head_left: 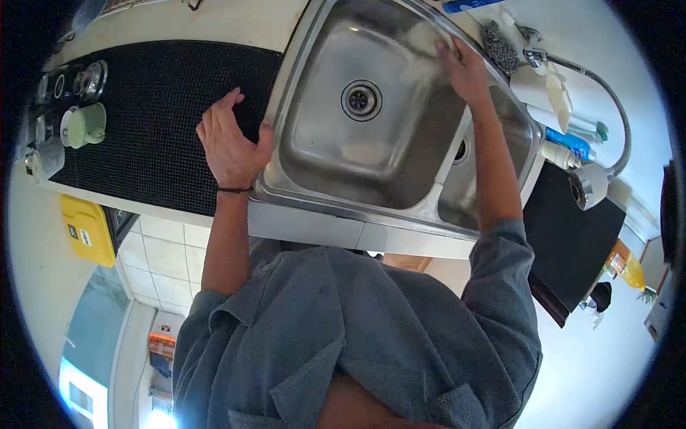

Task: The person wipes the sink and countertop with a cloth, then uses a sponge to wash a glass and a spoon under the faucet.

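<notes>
My left hand (232,143) is open, its thumb spread from the fingers. It hovers over or rests at the edge between the black ribbed mat (157,136) and the left rim of the steel double sink (275,154). My right hand (468,71) is at the far right corner of the large basin, with its fingers curled round a pale, blurred thing (429,43) whose kind I cannot make out. A drain strainer (361,100) sits in the basin floor. The forearm covers part of the smaller basin (457,196).
A light green mug (87,126) and several glass items stand on the mat's left end. Behind the sink are a grey scrubber (498,46), a faucet with a flexible hose (620,107) and several bottles. A yellow lid (87,229) shows below the counter.
</notes>
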The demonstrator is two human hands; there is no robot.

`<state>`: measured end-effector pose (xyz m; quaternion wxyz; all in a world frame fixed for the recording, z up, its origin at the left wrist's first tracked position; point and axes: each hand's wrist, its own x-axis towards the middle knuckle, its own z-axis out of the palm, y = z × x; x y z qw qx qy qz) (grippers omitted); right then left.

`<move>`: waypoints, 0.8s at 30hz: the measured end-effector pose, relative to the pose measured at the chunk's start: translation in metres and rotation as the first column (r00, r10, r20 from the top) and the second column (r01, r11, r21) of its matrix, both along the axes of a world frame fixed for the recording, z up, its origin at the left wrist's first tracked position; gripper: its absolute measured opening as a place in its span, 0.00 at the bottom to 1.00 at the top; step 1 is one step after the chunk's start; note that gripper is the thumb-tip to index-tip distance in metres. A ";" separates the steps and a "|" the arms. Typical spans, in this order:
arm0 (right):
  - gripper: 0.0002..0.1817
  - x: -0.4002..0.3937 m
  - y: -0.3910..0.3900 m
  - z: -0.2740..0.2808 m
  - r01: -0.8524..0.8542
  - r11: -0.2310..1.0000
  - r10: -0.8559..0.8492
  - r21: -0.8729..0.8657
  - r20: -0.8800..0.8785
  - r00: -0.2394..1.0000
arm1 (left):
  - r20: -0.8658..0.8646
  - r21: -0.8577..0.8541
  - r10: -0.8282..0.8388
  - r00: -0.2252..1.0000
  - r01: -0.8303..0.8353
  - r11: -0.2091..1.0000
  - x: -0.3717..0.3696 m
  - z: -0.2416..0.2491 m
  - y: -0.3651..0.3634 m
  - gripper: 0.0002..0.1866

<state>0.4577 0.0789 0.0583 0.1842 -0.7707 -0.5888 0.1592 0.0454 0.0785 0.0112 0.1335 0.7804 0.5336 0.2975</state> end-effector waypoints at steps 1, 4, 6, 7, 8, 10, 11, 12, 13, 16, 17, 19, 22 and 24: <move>0.20 0.006 0.009 -0.014 -0.098 0.995 0.092 0.036 0.138 0.986 | -0.010 0.012 -0.001 1.000 0.001 1.000 0.000 -0.002 0.001 0.33; 0.21 0.001 0.014 -0.055 -0.300 0.954 0.239 0.024 0.549 0.801 | -0.037 -0.037 0.009 0.999 -0.011 0.999 0.002 0.002 -0.002 0.33; 0.23 -0.008 -0.005 -0.098 -0.293 0.955 0.222 -0.052 0.781 0.583 | -0.038 -0.052 0.015 0.999 -0.017 0.998 0.003 0.001 -0.002 0.32; 0.26 0.002 -0.026 -0.136 -0.289 0.953 0.268 -0.096 0.713 0.648 | -0.033 -0.042 0.015 0.999 -0.016 0.999 0.003 -0.001 -0.003 0.32; 0.29 0.019 -0.052 -0.184 -0.286 0.948 0.307 -0.139 0.639 0.706 | -0.026 -0.031 0.012 1.000 -0.013 0.999 0.002 -0.003 -0.003 0.32; 0.33 0.021 -0.064 -0.207 -0.201 0.954 0.290 -0.222 0.529 0.797 | -0.027 -0.025 0.016 1.000 -0.017 1.000 0.003 -0.002 -0.002 0.32; 0.35 0.009 -0.073 -0.205 -0.111 0.957 0.237 -0.269 0.499 0.833 | -0.028 -0.027 0.016 0.999 -0.017 0.999 0.002 -0.002 -0.003 0.32; 0.36 -0.002 -0.081 -0.202 -0.022 0.948 0.178 -0.318 0.472 0.863 | -0.034 -0.026 0.021 0.999 -0.022 0.999 0.002 -0.002 -0.003 0.32; 0.38 -0.008 -0.089 -0.200 -0.009 0.946 0.167 -0.324 0.465 0.869 | -0.039 -0.024 0.023 0.999 -0.024 0.999 0.003 -0.002 -0.003 0.32; 0.40 -0.032 -0.118 -0.188 0.040 0.902 0.152 -0.430 0.403 0.903 | -0.032 -0.003 0.014 0.999 -0.014 1.000 0.001 -0.002 -0.002 0.32; 0.39 -0.044 -0.131 -0.178 0.041 0.851 0.171 -0.524 0.349 0.921 | -0.021 0.010 0.022 1.000 -0.021 1.000 0.001 -0.003 -0.001 0.33; 0.35 -0.068 -0.150 -0.158 0.007 0.589 0.316 -0.808 0.238 0.919 | -0.032 -0.025 0.033 0.999 -0.034 0.999 0.002 -0.001 -0.002 0.33; 0.30 -0.108 -0.163 -0.098 -0.303 0.241 0.434 -0.922 -0.176 0.884 | -0.024 -0.045 0.036 0.999 -0.037 0.998 -0.001 0.002 0.000 0.32; 0.29 -0.107 -0.160 -0.092 -0.393 0.212 0.391 -0.895 -0.291 0.873 | 0.008 -0.051 0.029 1.000 -0.029 0.998 -0.002 0.004 -0.001 0.32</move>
